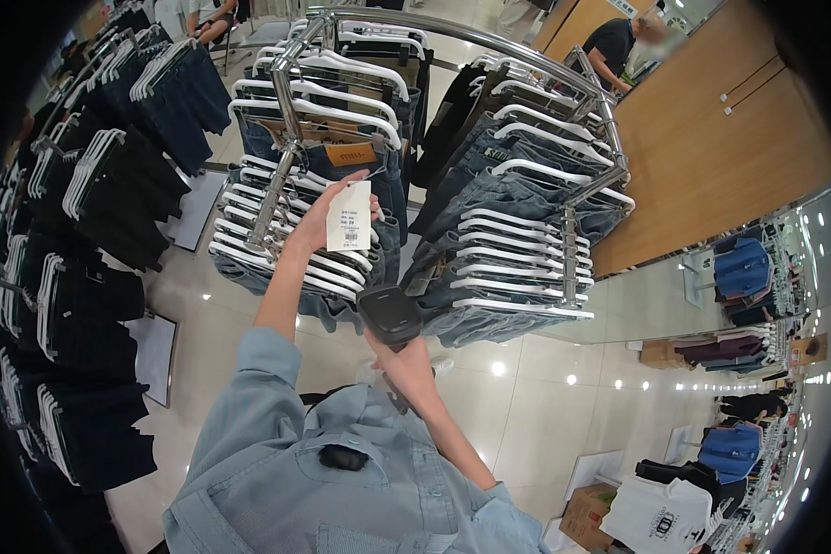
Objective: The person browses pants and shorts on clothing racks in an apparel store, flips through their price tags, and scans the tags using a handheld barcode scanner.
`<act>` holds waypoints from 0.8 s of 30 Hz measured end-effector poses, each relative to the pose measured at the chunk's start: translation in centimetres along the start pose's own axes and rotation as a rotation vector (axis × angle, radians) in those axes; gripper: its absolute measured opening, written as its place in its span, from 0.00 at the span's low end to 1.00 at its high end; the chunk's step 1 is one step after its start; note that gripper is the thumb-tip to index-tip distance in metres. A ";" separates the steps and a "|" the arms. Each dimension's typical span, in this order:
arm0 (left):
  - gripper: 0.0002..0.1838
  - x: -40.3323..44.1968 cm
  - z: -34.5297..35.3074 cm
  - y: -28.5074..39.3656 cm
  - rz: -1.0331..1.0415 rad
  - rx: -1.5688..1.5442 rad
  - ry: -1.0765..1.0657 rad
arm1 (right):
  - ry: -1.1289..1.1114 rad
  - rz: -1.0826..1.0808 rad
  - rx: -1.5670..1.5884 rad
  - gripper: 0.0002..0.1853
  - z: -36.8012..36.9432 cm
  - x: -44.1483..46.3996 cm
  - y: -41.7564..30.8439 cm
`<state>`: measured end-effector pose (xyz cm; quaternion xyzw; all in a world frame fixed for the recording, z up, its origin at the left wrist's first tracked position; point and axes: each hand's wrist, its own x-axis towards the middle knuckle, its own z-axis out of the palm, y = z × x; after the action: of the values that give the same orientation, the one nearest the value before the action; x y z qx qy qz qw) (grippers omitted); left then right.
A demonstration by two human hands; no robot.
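Observation:
My left hand (315,224) is closed on a white paper tag (349,222) with printed lines and a barcode, turned to face me. Behind it hang blue jeans (328,164) with a brown leather-look label (352,154), which the tag seems to belong to. Lower down, my right hand (408,366) grips a black handheld scanner (390,312) just below the tag, its head apart from the paper. Part of the scanner's handle is hidden by my fingers.
A chrome rack (452,30) carries rows of jeans on white hangers (512,238) on both sides. Dark trousers (125,189) line the left. A person (609,51) bends by the wooden panel (711,138). A cardboard box (586,517) stands on the tiled floor at lower right.

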<state>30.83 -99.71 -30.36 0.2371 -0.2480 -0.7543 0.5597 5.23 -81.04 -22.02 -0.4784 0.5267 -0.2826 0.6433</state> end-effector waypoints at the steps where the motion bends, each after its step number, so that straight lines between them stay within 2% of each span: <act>1: 0.30 0.0 -0.1 0.0 -0.001 -0.016 -0.019 | 0.000 -0.001 0.000 0.18 0.0 0.0 -0.1; 7: 0.33 -0.1 0.3 -0.1 0.003 -0.048 -0.017 | -0.007 -0.010 -0.016 0.19 -0.1 0.0 0.1; 16: 0.33 0.0 0.0 -0.1 0.001 -0.045 -0.013 | 0.051 -0.043 0.011 0.18 -0.1 -0.1 -0.1; 24: 0.33 -0.2 0.2 -0.1 0.000 -0.037 -0.008 | 0.025 0.011 -0.017 0.18 -0.3 -0.1 -0.2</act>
<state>30.67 -99.47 -30.22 0.2235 -0.2363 -0.7598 0.5630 4.97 -81.09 -21.79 -0.4772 0.5398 -0.2808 0.6341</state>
